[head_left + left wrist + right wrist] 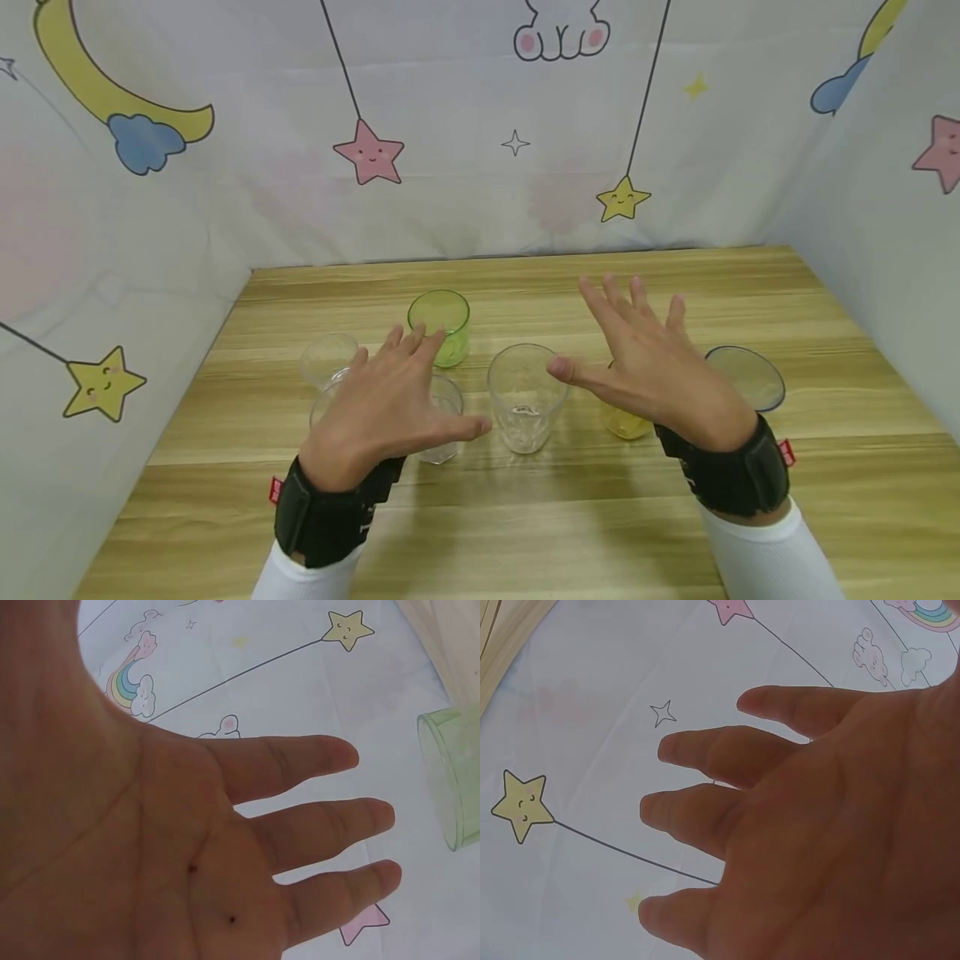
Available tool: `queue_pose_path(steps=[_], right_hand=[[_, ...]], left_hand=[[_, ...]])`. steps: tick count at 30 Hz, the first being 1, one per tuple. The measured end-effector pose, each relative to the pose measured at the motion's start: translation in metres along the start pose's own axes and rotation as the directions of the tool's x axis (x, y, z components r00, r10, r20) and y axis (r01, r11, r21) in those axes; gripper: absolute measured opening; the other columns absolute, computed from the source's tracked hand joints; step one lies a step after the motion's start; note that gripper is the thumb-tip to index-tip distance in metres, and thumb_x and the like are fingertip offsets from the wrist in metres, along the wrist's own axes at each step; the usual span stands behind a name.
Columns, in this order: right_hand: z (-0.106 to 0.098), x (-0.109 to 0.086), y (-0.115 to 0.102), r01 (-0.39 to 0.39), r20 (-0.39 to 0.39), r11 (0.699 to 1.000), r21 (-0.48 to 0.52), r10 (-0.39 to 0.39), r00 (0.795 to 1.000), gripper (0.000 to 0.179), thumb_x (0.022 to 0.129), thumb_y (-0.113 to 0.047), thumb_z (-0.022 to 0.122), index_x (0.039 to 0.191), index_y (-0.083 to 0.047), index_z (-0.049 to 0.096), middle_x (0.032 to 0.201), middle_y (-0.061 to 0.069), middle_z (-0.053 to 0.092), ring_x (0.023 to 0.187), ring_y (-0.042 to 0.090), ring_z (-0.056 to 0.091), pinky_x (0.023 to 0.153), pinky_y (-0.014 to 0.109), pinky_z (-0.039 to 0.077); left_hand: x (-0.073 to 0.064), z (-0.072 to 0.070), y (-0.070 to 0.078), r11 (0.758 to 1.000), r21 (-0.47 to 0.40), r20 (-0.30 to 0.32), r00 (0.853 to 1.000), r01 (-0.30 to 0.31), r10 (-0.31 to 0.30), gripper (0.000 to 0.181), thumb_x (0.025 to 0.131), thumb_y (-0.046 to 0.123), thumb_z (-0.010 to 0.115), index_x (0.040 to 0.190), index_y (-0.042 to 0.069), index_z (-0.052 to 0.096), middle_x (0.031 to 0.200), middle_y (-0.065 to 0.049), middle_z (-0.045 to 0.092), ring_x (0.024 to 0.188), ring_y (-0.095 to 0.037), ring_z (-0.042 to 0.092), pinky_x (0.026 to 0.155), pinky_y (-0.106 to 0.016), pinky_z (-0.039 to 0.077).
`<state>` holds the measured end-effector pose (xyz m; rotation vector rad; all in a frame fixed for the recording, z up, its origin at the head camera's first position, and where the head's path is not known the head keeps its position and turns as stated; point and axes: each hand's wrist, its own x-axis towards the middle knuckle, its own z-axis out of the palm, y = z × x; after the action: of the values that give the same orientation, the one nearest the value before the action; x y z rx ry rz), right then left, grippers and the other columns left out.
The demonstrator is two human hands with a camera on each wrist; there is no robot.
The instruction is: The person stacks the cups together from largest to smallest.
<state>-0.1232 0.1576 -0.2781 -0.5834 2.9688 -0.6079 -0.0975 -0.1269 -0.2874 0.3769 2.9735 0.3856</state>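
The left hand [382,404] and right hand [652,367], fingers spread wide, hold nothing above the tabletop [525,533]. Between them, midway from its left and right edges, stands a transparent tumbler [525,429]: probably light, stiff, slippery and breakable, best gripped round its side wall below the rim. A yellow glass [628,425] sits partly hidden by the right hand; a green glass [440,329] stands nearer the back edge.

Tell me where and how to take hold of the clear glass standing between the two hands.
Grip the clear glass around its wall below the rim, probably best from the near right with the right hand. It stands upright and narrows toward its base; in the head view the right thumb overlaps its rim, while another clear glass sits close on its left.
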Motion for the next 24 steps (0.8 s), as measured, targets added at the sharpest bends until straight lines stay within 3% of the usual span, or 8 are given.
queue_pose_path(steps=[10, 16, 24], right_hand=[[0.003, 0.002, 0.0, 0.03, 0.032, 0.999, 0.028, -0.03, 0.999, 0.11, 0.085, -0.075, 0.061, 0.164, -0.017, 0.012, 0.165, 0.02, 0.013, 0.151, 0.041, 0.0, 0.113, 0.069, -0.007], [0.004, 0.004, -0.002, 0.053, 0.054, 0.998, 0.028, -0.054, 0.997, 0.12, 0.077, -0.079, 0.066, 0.164, -0.015, 0.011, 0.165, 0.015, 0.018, 0.151, 0.04, 0.005, 0.114, 0.068, -0.005], [0.007, 0.005, -0.003, 0.087, 0.072, 0.995, 0.047, -0.09, 0.993, 0.125, 0.071, -0.08, 0.07, 0.162, -0.013, 0.017, 0.164, 0.014, 0.025, 0.15, 0.042, 0.016, 0.114, 0.068, 0.006]], left_hand=[[0.002, 0.006, 0.003, 0.999, 0.022, 0.004, 0.999, -0.034, 0.034, 0.108, 0.068, 0.072, 0.074, 0.15, 0.007, 0.047, 0.15, -0.015, 0.048, 0.139, -0.039, 0.041, 0.1, -0.066, 0.04], [0.003, 0.008, 0.005, 0.998, 0.039, 0.003, 0.999, -0.049, 0.049, 0.102, 0.067, 0.066, 0.078, 0.144, 0.006, 0.053, 0.143, -0.014, 0.054, 0.132, -0.035, 0.049, 0.098, -0.06, 0.044], [0.005, 0.013, 0.004, 0.998, 0.026, -0.027, 0.998, -0.062, 0.062, 0.09, 0.063, 0.059, 0.083, 0.132, 0.006, 0.061, 0.128, -0.009, 0.064, 0.112, -0.031, 0.062, 0.086, -0.049, 0.053]])
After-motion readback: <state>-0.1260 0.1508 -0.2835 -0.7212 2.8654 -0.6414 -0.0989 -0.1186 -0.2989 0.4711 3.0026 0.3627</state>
